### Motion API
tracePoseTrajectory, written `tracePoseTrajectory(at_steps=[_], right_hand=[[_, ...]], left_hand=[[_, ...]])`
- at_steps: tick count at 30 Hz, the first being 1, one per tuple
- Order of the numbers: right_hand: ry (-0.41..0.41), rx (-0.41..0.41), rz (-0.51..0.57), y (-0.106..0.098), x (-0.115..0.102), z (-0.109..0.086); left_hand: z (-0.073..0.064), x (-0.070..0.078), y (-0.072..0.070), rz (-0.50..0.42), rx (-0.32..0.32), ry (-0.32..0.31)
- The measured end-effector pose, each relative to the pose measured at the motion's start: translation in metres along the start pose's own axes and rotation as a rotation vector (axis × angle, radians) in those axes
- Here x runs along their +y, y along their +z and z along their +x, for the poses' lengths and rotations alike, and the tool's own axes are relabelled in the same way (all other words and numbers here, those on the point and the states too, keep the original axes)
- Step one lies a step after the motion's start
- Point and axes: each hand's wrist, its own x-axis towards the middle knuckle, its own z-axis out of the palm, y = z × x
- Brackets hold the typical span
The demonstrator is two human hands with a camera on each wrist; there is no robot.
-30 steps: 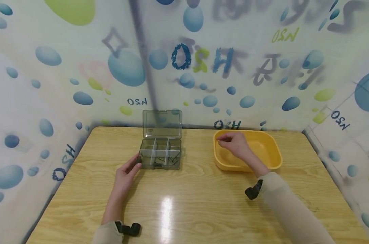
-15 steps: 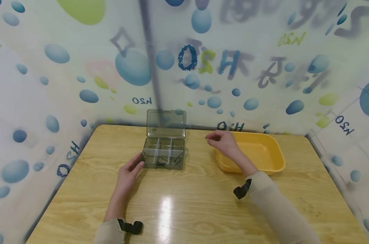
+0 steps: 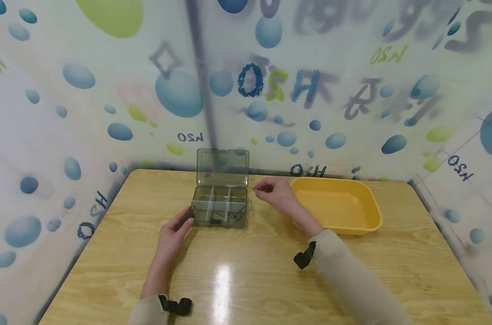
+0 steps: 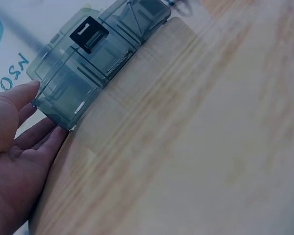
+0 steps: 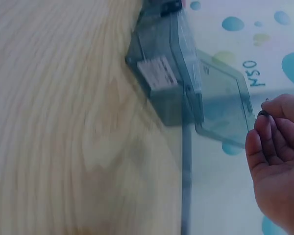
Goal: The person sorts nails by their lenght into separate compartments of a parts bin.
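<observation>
A translucent grey compartment box (image 3: 219, 206) stands on the table with its lid (image 3: 223, 167) raised. Screws (image 3: 236, 215) lie in its front compartments, most of them at the right. My left hand (image 3: 174, 231) holds the box by its left front corner, thumb and fingers on either side, as the left wrist view also shows. Between the thumb and fingertips of my right hand (image 3: 277, 194) is a tiny dark screw (image 5: 263, 113), mostly covered by the fingers. That hand is in the air just right of the box, apart from it.
A yellow plastic basin (image 3: 376, 216) stands on the right of the wooden table (image 3: 262, 280), partly behind my right forearm. The patterned wall (image 3: 148, 149) rises directly behind the table's back edge. A black latch (image 4: 89, 34) is on the box's front.
My right hand has moved left from over the yellow basin to beside the box, carrying the screw. My left hand keeps its hold on the box. The head view has shifted slightly.
</observation>
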Motion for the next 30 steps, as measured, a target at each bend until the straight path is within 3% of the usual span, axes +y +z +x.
tracePoseTrajectory(at_steps=[9,15,21,30], right_hand=[[-0.008,-0.109,0.076,0.050,-0.019,0.006],[-0.020,-0.160,0.071,0.071,-0.027,0.008],[-0.033,-0.188,0.056,0.084,-0.026,0.010],[-0.019,-0.161,0.047,0.083,-0.022,0.010]], left_hand=[[0.001,-0.003,-0.004,0.020,0.030,0.006],[0.000,-0.001,-0.003,0.012,0.027,0.009],[-0.003,-0.001,-0.002,0.024,0.015,-0.019],[-0.001,0.001,0.002,0.010,0.020,-0.004]])
